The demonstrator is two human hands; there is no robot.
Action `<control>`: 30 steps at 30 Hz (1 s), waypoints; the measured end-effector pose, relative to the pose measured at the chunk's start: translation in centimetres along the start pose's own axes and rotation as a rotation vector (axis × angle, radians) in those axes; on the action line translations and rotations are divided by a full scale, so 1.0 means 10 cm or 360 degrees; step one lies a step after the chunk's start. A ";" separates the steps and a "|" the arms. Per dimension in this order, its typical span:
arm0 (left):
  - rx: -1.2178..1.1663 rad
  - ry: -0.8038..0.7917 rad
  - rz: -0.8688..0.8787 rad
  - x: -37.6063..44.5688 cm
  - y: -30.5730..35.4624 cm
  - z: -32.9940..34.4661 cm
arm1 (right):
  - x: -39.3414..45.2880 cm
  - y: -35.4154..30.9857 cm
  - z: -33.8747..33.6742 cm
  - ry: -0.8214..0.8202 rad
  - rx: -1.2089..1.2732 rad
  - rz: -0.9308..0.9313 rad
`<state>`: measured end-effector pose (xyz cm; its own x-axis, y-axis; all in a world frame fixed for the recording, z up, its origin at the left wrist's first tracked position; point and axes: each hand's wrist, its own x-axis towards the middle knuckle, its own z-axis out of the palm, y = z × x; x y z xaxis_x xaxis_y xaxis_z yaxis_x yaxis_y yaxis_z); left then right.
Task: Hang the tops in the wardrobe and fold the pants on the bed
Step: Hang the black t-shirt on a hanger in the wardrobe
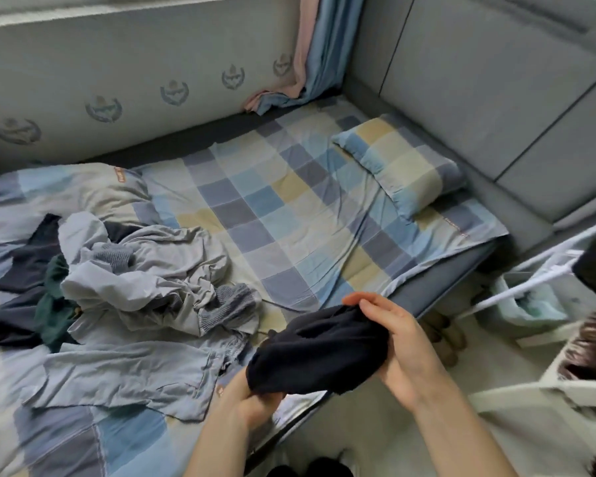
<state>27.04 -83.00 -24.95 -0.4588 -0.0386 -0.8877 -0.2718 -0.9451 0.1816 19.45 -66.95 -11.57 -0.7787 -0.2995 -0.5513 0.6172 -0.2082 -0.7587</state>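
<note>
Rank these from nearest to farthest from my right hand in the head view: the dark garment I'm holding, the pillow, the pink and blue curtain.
From the right hand:
1. Dark garment, held in both hands, at the bed's near edge.
2. Pillow, by the headboard, farther up.
3. Curtain, in the far corner.

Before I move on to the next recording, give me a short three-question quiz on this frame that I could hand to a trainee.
1. True or false: both hands grip the dark garment above the near edge of the bed.
2. Which lies nearest the headboard? A) the pile of clothes B) the checked pillow C) the dark garment
3. Fill in: the curtain hangs in the far ____ of the bed area.

Key
1. True: the left hand holds its lower end, the right hand its upper end.
2. B
3. corner
</note>
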 end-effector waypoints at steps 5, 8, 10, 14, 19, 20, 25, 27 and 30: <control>0.0436 -0.0160 0.0041 -0.25 0.00 0.55 | -0.22 -0.15 -0.65 0.0429 -0.0140 -0.0208; 0.0641 -0.0273 0.0157 -0.34 -0.15 0.86 | -0.40 -0.08 -1.19 0.0694 -0.0270 -0.0284; 0.0818 -0.0395 0.0319 -0.40 -0.33 1.05 | -0.54 -0.01 -1.50 0.0826 -0.0427 -0.0305; 0.1325 -0.0637 0.0657 -0.69 -0.94 1.49 | -0.80 0.17 -2.07 0.0841 -0.0750 -0.0229; 0.1856 -0.0968 0.0796 -1.15 -1.88 1.94 | -1.14 0.26 -2.74 0.0521 -0.1288 0.0136; 0.1908 -0.1087 0.0715 -1.25 -2.03 1.99 | -1.21 0.23 -2.85 0.0532 -0.1306 0.0147; 0.2358 -0.1620 0.0429 -1.68 -2.80 2.20 | -1.62 -0.10 -3.41 0.0731 -0.1208 -0.0718; 0.2614 -0.1778 0.0441 -1.72 -3.09 2.26 | -1.75 -0.21 -3.62 0.0674 -0.1477 -0.0985; 0.2744 -0.1909 0.0423 -1.78 -3.38 2.37 | -1.83 -0.19 -3.96 0.0599 -0.1886 -0.0929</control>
<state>24.37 -42.68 -5.30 -0.6035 0.7500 -0.2708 -0.1180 0.2518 0.9606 28.09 -24.22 -13.72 -0.9902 -0.1357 0.0314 -0.1238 0.7537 -0.6454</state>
